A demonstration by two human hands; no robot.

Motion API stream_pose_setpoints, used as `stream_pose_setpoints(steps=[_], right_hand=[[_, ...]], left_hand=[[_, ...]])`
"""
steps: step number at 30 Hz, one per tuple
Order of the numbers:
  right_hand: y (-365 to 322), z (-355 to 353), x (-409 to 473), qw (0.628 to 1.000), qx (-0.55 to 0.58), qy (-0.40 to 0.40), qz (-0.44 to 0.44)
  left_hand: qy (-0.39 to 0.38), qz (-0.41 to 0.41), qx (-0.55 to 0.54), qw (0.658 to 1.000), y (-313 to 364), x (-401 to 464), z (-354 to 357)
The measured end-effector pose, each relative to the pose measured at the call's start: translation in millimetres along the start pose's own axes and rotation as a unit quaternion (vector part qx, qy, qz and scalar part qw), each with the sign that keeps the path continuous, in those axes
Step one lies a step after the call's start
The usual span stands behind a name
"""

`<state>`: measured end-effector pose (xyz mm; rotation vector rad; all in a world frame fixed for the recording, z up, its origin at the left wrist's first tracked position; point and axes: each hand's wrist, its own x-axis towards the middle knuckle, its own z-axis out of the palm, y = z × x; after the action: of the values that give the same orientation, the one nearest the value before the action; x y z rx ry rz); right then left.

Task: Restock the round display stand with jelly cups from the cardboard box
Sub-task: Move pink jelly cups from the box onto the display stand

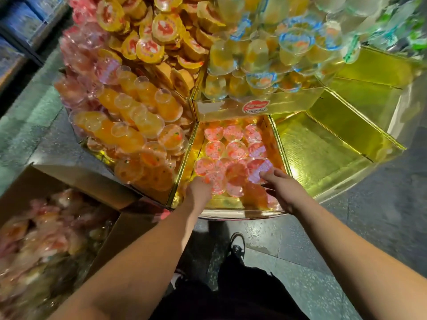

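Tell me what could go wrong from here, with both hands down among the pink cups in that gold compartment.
The pink jelly cups nearest the hands lie loose on top of others; the left hand or right hand could knock them over the low front wall. The orange cups next door are heaped high and might slide in. The cardboard box sits close to the feet, a possible trip.

"chambii" logo on the gold divider (pixel 256 109)

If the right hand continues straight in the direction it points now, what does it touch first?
The right hand points up and left into the gold compartment. Its fingers already rest on the nearest pink jelly cup; beyond that, probably the next row of cups.
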<state>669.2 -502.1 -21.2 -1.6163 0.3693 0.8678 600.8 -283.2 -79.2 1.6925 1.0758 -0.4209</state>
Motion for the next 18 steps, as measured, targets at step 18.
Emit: stream_pose_setpoints(steps=[18], right_hand=[[-0.2,-19.9,6.7,0.987,-0.134,-0.060,0.069]], left_hand=[[0.032,0.046,0.160,0.985,1.5,8.3,13.0]])
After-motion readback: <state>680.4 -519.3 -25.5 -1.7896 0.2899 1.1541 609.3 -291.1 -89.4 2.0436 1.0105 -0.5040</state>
